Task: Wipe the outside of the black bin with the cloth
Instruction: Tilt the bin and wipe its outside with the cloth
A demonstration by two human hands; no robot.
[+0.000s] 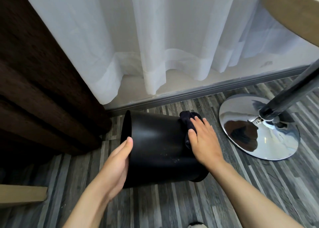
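The black bin (158, 146) lies on its side on the grey striped floor, with its open mouth facing left. My left hand (117, 165) grips the bin's rim at the near left, thumb on the outer wall. My right hand (203, 141) lies flat on a dark cloth (189, 122) and presses it against the bin's wall near its base end. Most of the cloth is hidden under my fingers; a bunched part sticks out at the far side. Pale specks show on the bin's near wall.
A chrome round stand base (259, 126) with a dark pole stands right of the bin. A white sheer curtain (155, 46) hangs behind, a dark brown curtain (43, 89) at the left. A cardboard edge (22, 195) lies at the near left.
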